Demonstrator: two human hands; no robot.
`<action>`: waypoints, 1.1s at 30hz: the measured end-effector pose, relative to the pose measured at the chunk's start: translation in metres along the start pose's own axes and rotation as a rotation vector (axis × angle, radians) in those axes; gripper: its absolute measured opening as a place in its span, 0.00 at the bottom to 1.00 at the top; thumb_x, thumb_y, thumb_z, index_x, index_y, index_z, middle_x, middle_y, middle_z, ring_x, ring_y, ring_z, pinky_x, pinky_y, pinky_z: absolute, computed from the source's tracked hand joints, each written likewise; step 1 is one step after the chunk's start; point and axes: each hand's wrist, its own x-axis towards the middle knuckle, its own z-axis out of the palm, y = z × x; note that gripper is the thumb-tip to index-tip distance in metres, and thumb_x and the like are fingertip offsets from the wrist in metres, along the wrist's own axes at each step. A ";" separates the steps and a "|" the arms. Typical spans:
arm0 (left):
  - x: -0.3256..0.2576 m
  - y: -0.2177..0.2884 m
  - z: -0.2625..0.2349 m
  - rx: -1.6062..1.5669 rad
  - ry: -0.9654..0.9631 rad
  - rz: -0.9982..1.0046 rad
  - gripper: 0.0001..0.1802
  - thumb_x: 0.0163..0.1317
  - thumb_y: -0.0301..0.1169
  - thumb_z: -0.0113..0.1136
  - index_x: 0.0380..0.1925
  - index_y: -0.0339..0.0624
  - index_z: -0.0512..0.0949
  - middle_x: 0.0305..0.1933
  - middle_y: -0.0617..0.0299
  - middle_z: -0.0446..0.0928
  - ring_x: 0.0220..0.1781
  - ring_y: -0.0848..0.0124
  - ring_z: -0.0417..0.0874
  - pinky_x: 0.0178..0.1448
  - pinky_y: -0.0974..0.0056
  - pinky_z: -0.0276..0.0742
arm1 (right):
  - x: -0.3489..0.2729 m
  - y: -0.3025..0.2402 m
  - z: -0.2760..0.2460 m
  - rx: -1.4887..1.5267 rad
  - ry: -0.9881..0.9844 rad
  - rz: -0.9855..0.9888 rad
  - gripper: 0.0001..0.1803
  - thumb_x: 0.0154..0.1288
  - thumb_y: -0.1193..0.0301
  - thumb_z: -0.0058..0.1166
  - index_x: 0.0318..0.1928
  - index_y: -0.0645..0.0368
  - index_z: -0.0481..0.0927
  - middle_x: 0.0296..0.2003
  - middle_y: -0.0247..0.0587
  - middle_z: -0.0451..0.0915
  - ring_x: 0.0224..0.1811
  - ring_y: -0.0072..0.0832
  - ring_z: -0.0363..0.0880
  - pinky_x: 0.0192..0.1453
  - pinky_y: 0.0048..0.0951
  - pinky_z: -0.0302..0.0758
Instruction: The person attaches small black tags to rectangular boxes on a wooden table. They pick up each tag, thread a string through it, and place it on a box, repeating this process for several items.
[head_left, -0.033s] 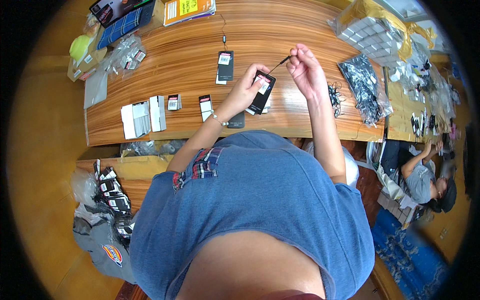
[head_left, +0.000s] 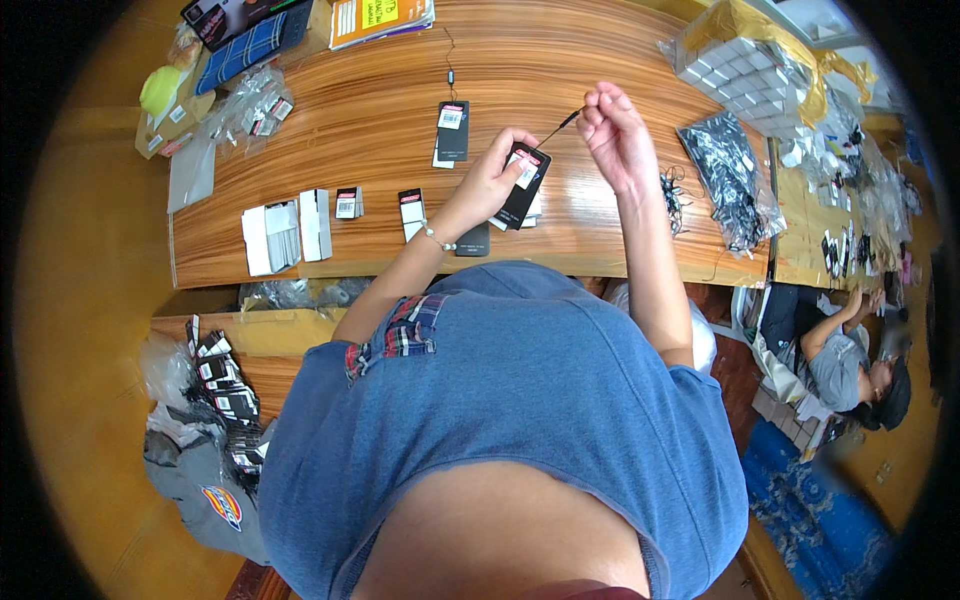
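My left hand (head_left: pixel 492 178) grips a black hang tag (head_left: pixel 518 205) with a white barcode sticker, its thumb lying over the face. From the tag's top a black hang tag string (head_left: pixel 568 121) runs up to my right hand (head_left: pixel 622 145), whose fingertips are pinched on its end and pull it taut. Other pale tags show partly behind the held one. Beyond my left hand lies a black tag (head_left: pixel 453 145) with its string stretched away from me. Beside my left wrist are a small white-and-black tag (head_left: pixel 412 212) and a partly covered black tag (head_left: pixel 474 240).
On the left stand white card stacks (head_left: pixel 272 240) and a small stack of stickered tags (head_left: pixel 349 204). Loose black strings (head_left: pixel 673 195) and a plastic bag of strings (head_left: pixel 722 175) lie right, below wrapped boxes (head_left: pixel 735 65). A co-worker (head_left: pixel 850 360) sits at far right.
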 end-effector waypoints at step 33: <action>0.077 -0.077 -0.052 0.771 0.415 0.020 0.28 0.43 0.30 0.67 0.47 0.41 0.69 0.48 0.52 0.68 0.51 0.57 0.68 0.55 0.58 0.66 | 0.213 0.072 -0.020 -0.666 -0.044 0.210 0.06 0.66 0.76 0.39 0.40 0.59 0.70 0.26 0.36 0.76 0.22 0.18 0.70 0.27 0.19 0.70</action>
